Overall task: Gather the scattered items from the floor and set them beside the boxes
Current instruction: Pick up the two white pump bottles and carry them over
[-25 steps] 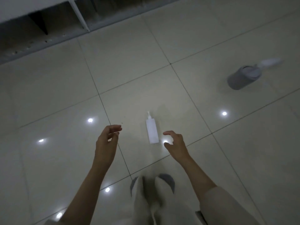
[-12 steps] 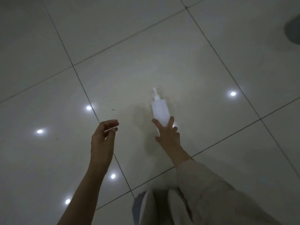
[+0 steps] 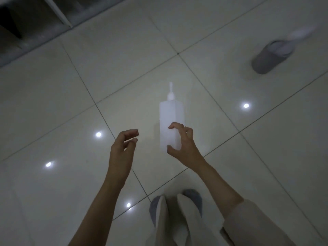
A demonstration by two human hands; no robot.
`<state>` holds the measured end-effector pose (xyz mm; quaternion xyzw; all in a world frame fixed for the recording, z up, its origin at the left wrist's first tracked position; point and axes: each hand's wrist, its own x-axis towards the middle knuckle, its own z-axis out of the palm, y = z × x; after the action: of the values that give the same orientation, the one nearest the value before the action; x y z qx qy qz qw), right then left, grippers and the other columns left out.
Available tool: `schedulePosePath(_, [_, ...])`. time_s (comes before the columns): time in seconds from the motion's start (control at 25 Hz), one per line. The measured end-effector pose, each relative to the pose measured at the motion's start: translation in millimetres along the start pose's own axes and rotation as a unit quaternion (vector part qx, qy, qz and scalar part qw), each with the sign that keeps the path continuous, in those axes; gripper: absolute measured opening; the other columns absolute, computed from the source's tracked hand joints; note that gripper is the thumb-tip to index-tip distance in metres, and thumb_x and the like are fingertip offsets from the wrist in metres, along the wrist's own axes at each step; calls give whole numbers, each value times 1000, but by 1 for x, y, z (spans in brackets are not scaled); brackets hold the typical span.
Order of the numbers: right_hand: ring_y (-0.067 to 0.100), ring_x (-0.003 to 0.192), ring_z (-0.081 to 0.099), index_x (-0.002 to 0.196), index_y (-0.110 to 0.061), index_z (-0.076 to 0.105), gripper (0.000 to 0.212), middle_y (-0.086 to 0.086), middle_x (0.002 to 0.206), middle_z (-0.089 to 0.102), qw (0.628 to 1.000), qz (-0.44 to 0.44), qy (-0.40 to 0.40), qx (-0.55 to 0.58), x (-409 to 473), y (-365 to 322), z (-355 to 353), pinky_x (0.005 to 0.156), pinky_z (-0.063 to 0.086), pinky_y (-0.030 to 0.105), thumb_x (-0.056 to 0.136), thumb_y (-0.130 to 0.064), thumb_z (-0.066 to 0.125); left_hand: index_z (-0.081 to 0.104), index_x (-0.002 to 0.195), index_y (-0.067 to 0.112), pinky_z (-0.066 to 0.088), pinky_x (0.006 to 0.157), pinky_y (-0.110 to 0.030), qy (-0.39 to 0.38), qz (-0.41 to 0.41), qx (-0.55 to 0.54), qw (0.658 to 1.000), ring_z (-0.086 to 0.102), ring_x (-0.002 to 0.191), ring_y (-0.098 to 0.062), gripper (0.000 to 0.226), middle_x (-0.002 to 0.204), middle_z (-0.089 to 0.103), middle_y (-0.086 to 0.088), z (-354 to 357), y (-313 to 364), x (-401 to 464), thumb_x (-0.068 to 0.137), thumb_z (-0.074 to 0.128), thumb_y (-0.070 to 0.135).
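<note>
A white square pump bottle (image 3: 170, 118) is lifted off the floor, its nozzle pointing away from me. My right hand (image 3: 182, 144) grips its lower end with thumb and fingers. To the left of the bottle my left hand (image 3: 122, 150) hovers with loosely curled fingers, apart from it and holding nothing. At the far right a grey cylindrical container (image 3: 271, 57) lies on its side on the tiles, with something white (image 3: 300, 34) blurred at its open end.
Pale glossy floor tiles (image 3: 53, 103) reflect ceiling lights. A shelf base with a white upright (image 3: 60, 13) runs along the top left. My feet in grey slippers (image 3: 177, 205) are at the bottom centre.
My right hand closed on the bottle's lower end and raised it off the floor. The view rose, bringing the shelf base and the grey container back in. My left hand stayed near.
</note>
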<state>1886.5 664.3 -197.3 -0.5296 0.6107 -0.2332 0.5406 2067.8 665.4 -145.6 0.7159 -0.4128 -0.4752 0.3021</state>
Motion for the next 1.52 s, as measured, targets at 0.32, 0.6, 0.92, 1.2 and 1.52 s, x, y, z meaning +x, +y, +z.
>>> schedulePosePath(0.32, [-3, 122, 37, 125, -69, 5, 92, -32, 136, 17, 986, -104, 36, 128, -142, -206, -139, 84, 49, 10, 77, -19, 65, 39, 134, 25, 50, 91, -26, -212, 60, -53, 974, 57, 111, -6, 62, 128, 54, 8, 1, 249, -98, 81, 53, 54])
schedulePosePath(0.6, [17, 114, 52, 131, -61, 18, 81, -14, 140, 33, 970, -148, 96, 167, -220, -306, -247, 82, 56, 26, 72, -26, 61, 47, 123, 28, 58, 78, -35, -179, 109, -122, 970, 66, 98, -15, 60, 116, 63, 2, 37, 401, -185, 69, 62, 51])
schedulePosePath(0.92, [0, 106, 57, 115, -28, 57, 32, -16, 115, 61, 979, -128, 142, 74, -237, -302, -374, 91, 47, 20, 90, -10, 52, 39, 131, 17, 53, 72, -28, -116, 142, -171, 968, 60, 100, -18, 65, 122, 56, -6, 117, 476, -187, 76, 66, 38])
schedulePosePath(1.2, [1, 95, 58, 101, -33, 61, 29, -13, 104, 65, 983, -87, 160, 38, -169, -288, -494, 84, 44, 11, 90, -9, 50, 40, 129, 19, 52, 85, -40, -114, 118, -186, 969, 58, 107, -24, 72, 125, 54, -8, 200, 540, -100, 70, 74, 41])
schedulePosePath(1.52, [9, 96, 62, 99, -30, 63, 29, -11, 102, 67, 957, -42, 272, 86, -71, -297, -653, 72, 43, 6, 90, -6, 50, 37, 132, 22, 48, 80, -37, -122, 114, -151, 974, 56, 104, -23, 65, 126, 50, -6, 292, 635, 21, 77, 71, 31])
